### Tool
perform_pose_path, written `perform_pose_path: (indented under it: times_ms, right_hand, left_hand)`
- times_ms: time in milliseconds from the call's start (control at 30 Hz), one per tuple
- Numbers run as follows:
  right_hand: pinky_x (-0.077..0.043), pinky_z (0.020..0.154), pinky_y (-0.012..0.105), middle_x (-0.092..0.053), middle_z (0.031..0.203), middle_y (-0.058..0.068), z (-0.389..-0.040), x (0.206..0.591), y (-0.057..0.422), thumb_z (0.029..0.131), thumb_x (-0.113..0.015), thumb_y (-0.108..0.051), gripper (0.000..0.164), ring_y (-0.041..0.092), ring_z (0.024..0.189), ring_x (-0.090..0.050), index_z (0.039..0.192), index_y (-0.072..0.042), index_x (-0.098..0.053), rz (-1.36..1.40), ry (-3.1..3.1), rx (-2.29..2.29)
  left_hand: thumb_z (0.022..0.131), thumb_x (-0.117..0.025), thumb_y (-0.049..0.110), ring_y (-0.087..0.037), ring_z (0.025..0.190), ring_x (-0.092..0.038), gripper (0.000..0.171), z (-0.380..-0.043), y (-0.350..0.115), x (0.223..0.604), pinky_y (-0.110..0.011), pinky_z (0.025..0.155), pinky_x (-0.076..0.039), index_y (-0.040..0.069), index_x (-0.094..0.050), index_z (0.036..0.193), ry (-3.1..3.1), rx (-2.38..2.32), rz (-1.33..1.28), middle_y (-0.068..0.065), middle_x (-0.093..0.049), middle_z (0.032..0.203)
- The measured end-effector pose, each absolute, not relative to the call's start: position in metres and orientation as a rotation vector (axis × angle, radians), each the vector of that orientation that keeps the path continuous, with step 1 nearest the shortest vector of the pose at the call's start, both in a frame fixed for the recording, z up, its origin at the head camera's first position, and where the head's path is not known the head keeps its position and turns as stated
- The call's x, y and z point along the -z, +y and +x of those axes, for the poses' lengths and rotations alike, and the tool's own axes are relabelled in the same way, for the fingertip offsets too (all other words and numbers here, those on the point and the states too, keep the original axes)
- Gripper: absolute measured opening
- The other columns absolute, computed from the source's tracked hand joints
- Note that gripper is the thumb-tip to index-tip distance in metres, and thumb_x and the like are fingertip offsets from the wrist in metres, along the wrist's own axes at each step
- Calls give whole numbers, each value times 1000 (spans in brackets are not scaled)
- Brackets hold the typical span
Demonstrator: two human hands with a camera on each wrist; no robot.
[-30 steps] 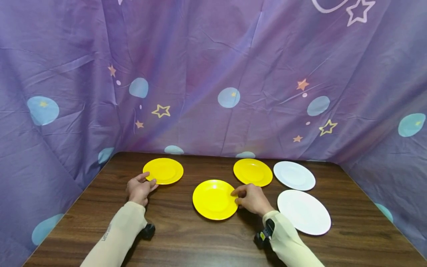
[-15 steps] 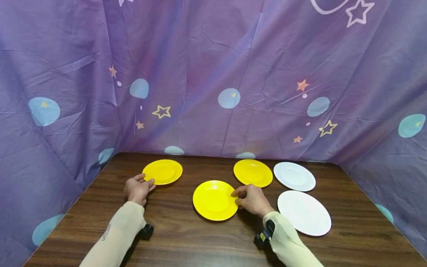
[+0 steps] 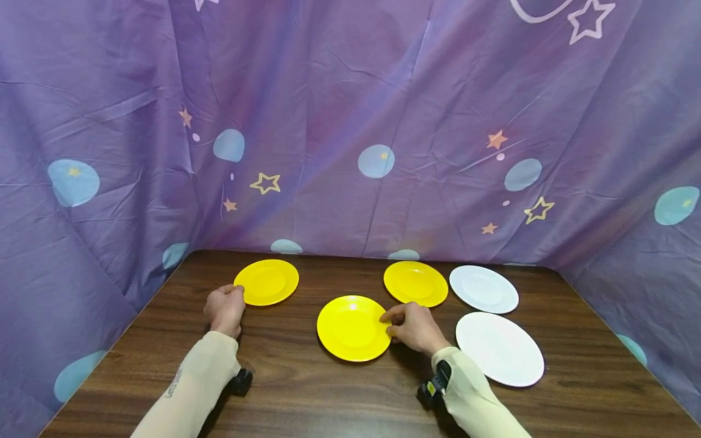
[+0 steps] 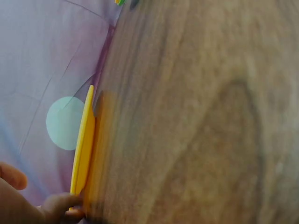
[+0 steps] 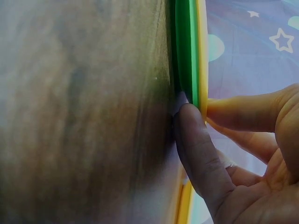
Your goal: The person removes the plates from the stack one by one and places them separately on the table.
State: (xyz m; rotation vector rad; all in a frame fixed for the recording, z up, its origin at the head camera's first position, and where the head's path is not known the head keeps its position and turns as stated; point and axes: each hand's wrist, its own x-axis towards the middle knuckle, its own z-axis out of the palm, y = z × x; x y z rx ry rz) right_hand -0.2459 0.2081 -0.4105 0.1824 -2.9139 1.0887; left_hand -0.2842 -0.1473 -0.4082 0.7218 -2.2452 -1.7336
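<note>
My left hand (image 3: 225, 309) is at the near-left rim of a round yellow plate (image 3: 268, 282) at the back left. In the left wrist view its fingertips pinch that plate's lower end, while one finger (image 4: 13, 176) stands off from it. My right hand (image 3: 415, 326) pinches the right rim of another yellow plate (image 3: 354, 328) in the middle of the table. Seen edge-on in the right wrist view, this plate's yellow edge (image 5: 202, 56) has green plate-like rims (image 5: 186, 51) right under it. From above, the yellow plate hides the green.
A third yellow plate (image 3: 415, 284) lies behind my right hand. Beside it are two white plates, one at the back (image 3: 484, 289) and one nearer (image 3: 499, 350), partly behind my right sleeve. A purple curtain (image 3: 334, 121) surrounds the wooden table (image 3: 306, 401).
My left hand's fingers, spread along the rim before, have drawn together at its left side. The plate there has shifted only slightly. My right hand and its plate keep their place.
</note>
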Motion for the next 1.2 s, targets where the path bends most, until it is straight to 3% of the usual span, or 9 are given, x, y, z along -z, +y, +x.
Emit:
perform_pose_path:
  times_ms: [33, 233, 867, 1200]
  right_hand:
    - [-53, 56, 22, -71, 79, 4, -246, 411, 208, 80, -75, 1, 21, 11, 58, -64, 97, -9, -79, 179, -2917, -1088]
    - [-53, 55, 22, -71, 78, 4, -245, 410, 208, 79, -75, 1, 20, 10, 58, -63, 97, -9, -79, 178, -2918, -1075]
    - [-52, 56, 21, -71, 79, 4, -245, 409, 208, 78, -75, 2, 21, 10, 58, -63, 97, -8, -79, 190, -2917, -1062]
    - [-54, 56, 22, -69, 76, 4, -247, 410, 207, 77, -75, 3, 25, 11, 58, -64, 100, -7, -77, 194, -2903, -1070]
  left_hand:
    - [97, -49, 19, -44, 138, -39, 49, -284, -147, 408, -53, 119, -33, -5, -55, 139, -2239, 1736, 718, -28, -51, 144]
    - [96, -48, 19, -44, 138, -39, 49, -284, -148, 409, -53, 119, -32, -5, -54, 139, -2206, 1749, 711, -28, -52, 143]
    - [98, -47, 14, -35, 136, -51, 47, -282, -125, 386, -45, 115, -42, 1, -52, 142, -2112, 1836, 491, -21, -57, 145]
    - [100, -49, 14, -35, 126, -61, 45, -275, -105, 377, -21, 94, -56, -5, -51, 141, -2223, 2013, 226, -28, -59, 139]
